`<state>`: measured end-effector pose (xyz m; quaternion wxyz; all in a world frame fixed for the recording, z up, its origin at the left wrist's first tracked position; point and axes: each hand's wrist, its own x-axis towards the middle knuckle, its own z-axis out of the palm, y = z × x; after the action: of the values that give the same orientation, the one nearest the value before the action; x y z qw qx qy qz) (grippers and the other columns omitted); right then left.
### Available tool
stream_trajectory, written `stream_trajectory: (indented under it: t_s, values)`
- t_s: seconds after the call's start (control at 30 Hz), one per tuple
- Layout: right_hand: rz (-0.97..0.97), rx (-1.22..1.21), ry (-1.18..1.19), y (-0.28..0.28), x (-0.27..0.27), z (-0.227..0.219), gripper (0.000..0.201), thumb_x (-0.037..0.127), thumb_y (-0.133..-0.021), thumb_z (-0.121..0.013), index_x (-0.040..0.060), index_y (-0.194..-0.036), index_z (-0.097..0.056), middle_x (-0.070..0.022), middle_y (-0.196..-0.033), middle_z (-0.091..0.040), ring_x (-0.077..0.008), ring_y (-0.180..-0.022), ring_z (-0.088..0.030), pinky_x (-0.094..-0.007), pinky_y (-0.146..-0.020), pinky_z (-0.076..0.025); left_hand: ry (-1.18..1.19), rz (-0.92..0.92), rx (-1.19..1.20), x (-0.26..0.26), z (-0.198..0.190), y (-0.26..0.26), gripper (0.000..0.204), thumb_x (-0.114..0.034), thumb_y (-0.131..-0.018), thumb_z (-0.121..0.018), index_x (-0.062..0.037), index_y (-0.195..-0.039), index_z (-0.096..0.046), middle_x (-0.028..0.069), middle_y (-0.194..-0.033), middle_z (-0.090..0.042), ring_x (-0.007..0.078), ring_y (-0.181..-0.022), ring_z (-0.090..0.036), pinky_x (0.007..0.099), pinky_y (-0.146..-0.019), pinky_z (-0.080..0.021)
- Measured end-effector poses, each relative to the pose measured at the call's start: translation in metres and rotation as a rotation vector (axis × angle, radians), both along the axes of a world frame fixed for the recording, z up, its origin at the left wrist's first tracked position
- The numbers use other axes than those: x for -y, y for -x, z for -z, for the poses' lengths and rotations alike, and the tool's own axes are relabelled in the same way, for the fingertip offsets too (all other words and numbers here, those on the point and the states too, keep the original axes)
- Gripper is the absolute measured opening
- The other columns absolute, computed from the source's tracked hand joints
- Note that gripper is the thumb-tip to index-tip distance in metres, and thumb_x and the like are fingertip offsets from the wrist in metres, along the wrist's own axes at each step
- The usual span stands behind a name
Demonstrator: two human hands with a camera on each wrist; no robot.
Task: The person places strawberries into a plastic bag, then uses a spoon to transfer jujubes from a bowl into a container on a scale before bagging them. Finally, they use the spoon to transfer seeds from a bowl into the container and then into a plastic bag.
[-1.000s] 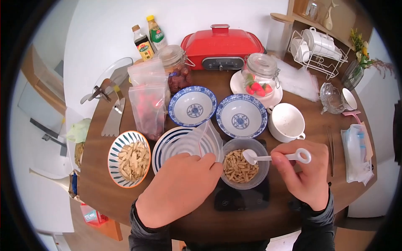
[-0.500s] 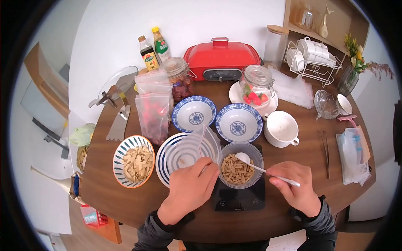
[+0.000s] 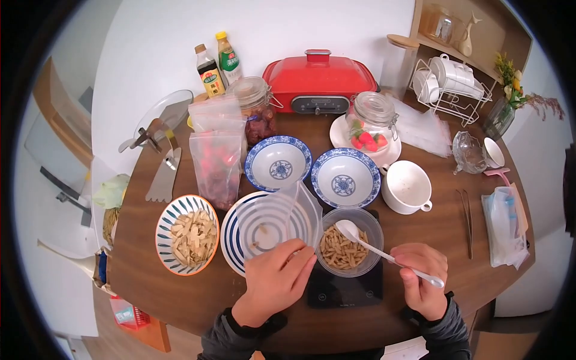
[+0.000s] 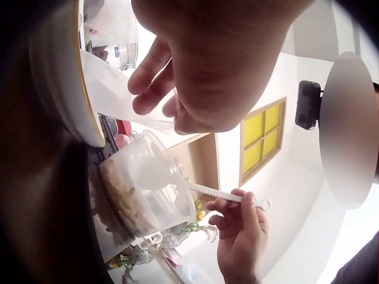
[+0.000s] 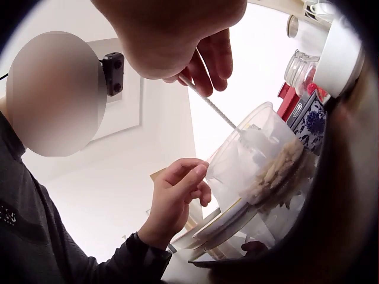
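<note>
My left hand (image 3: 276, 279) pinches the rim of a clear plastic zip bag (image 3: 305, 210), which stands open over a blue-striped plate (image 3: 230, 234) with a few crumbs on it. In my right hand (image 3: 423, 281) is a white plastic spoon (image 3: 378, 252), gripped by the handle. Its bowl reaches inside a clear plastic tub (image 3: 373, 223), over short pale-brown sticks (image 3: 341, 251). Under the tub sits a black kitchen scale (image 3: 345, 295). The right wrist view has the spoon handle (image 5: 210, 105) slanting down to the tub.
Left of the plate stands an oval bowl (image 3: 161, 240) of pale dried slices. Two blue-white bowls (image 3: 264, 147), a white cup (image 3: 405, 201), filled bags (image 3: 216, 159) and a strawberry jar (image 3: 375, 108) lie beyond. Tweezers (image 3: 466, 225) and a bag pack (image 3: 503, 231) are at right.
The spoon has tilted, its bowl now pointing away into the tub and its handle sloping down toward me. Both hands have drawn slightly nearer my body. The bag stays over the plate.
</note>
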<state>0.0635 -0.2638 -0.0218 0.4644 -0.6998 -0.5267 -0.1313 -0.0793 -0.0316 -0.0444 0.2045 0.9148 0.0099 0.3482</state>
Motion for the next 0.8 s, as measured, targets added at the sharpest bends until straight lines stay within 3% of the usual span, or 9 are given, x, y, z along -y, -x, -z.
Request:
stream_trajectory:
  t_s: [0.17, 0.3, 0.4, 0.6, 0.73, 0.8]
  values:
    - [-0.034, 0.112, 0.059, -0.001, -0.004, 0.007, 0.014, 0.016, -0.091, -0.069, 0.0037, -0.096, -0.068, -0.0094, -0.088, -0.072, -0.0292, -0.081, -0.073, -0.0347, -0.067, -0.057, 0.001, -0.012, -0.011, 0.001, 0.003, 0.002, 0.018, -0.009, -0.08, -0.078, -0.008, -0.097, -0.072, 0.0031, -0.105, -0.065, 0.0133, -0.058, -0.06, 0.0273, -0.049, -0.046]
    - [-0.039, 0.048, 0.027, 0.001, 0.002, 0.003, 0.013, 0.016, -0.09, -0.069, 0.004, -0.094, -0.068, -0.0084, -0.087, -0.072, -0.0284, -0.082, -0.073, -0.0339, -0.068, -0.057, 0.024, -0.039, 0.044, 0.0, 0.005, 0.001, 0.019, -0.009, -0.078, -0.079, -0.0073, -0.096, -0.073, 0.0045, -0.106, -0.065, 0.0116, -0.057, -0.058, 0.0253, -0.048, -0.046]
    - [-0.14, 0.055, 0.067, 0.001, 0.0, 0.001, 0.012, 0.016, -0.09, -0.069, 0.004, -0.092, -0.069, -0.008, -0.085, -0.072, -0.028, -0.082, -0.073, -0.0343, -0.069, -0.057, 0.021, -0.038, 0.032, 0.001, 0.004, 0.002, 0.02, -0.008, -0.077, -0.08, -0.0069, -0.096, -0.073, 0.0042, -0.105, -0.065, 0.0123, -0.058, -0.059, 0.0252, -0.048, -0.046]
    - [0.094, 0.049, 0.002, 0.001, 0.006, 0.005, 0.011, 0.015, -0.089, -0.068, 0.0043, -0.094, -0.068, -0.0085, -0.085, -0.072, -0.0299, -0.082, -0.073, -0.0357, -0.07, -0.057, -0.006, -0.009, 0.021, 0.001, 0.003, 0.002, 0.022, -0.007, -0.076, -0.08, -0.0065, -0.097, -0.073, 0.0036, -0.103, -0.065, 0.013, -0.058, -0.06, 0.0256, -0.049, -0.046]
    - [0.111, 0.101, 0.037, 0.0, 0.004, 0.004, 0.012, 0.015, -0.088, -0.069, 0.0048, -0.096, -0.067, -0.0086, -0.087, -0.072, -0.0307, -0.083, -0.072, -0.0364, -0.071, -0.056, -0.051, -0.025, 0.05, -0.001, 0.0, 0.004, 0.023, -0.005, -0.075, -0.079, -0.0062, -0.097, -0.073, 0.0043, -0.103, -0.065, 0.0143, -0.059, -0.06, 0.0259, -0.05, -0.047]
    - [0.062, 0.089, 0.091, -0.002, 0.002, 0.003, 0.012, 0.014, -0.088, -0.07, 0.0052, -0.096, -0.067, -0.0084, -0.089, -0.072, -0.0302, -0.085, -0.071, -0.0376, -0.073, -0.055, -0.105, -0.045, 0.04, -0.002, -0.002, 0.006, 0.023, 0.003, -0.075, -0.073, -0.0034, -0.097, -0.074, 0.0106, -0.103, -0.065, 0.0188, -0.065, -0.064, 0.0279, -0.055, -0.053]
